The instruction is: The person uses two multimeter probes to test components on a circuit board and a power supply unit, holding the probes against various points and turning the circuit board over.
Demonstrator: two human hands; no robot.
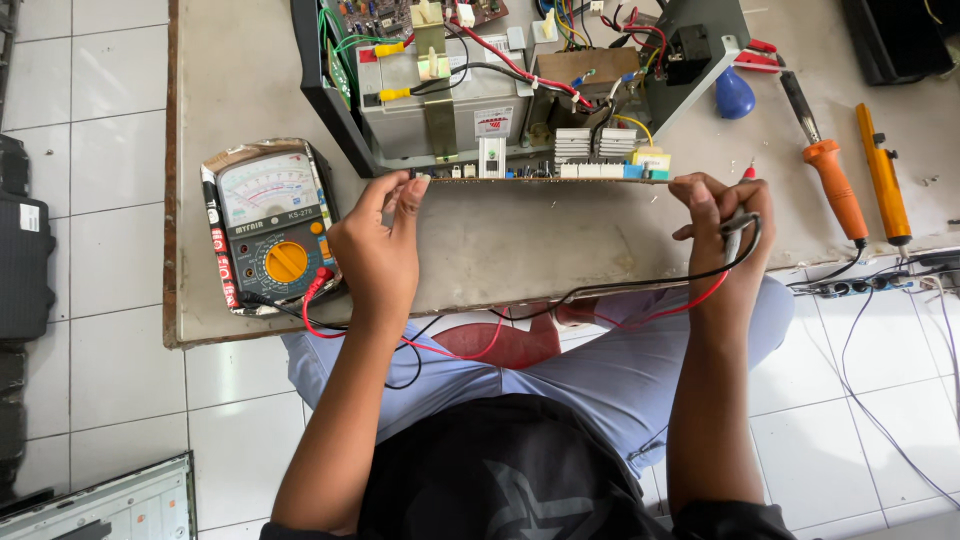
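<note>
Fingers of the left hand (378,245) pinch the left end of a long circuit board (540,175), which stands on its edge on the low table (240,90). Just left of that hand lies a meter (270,225) with a yellow dial, and red and black wires run from it under the arm and across the lap.

The board sits in front of an open box (520,80) full of parts: a grey battery block, green boards and lots of coloured wires.

Fingers of the right hand (722,222) curl around the board's right end and also grip the two test probes (738,235) with their wires. Further right lie a blue bulb tool, red pliers and two orange tools (860,180).

I think the board could tip or slip, since only its two ends are held. The loose wires could snag on an arm and pull the meter off the table. A probe tip so close to the board might touch metal bits by mistake.

Most of the board's flat faces cannot be seen from above. The probe tips hide behind the fingers. The box is cut off at the top.
</note>
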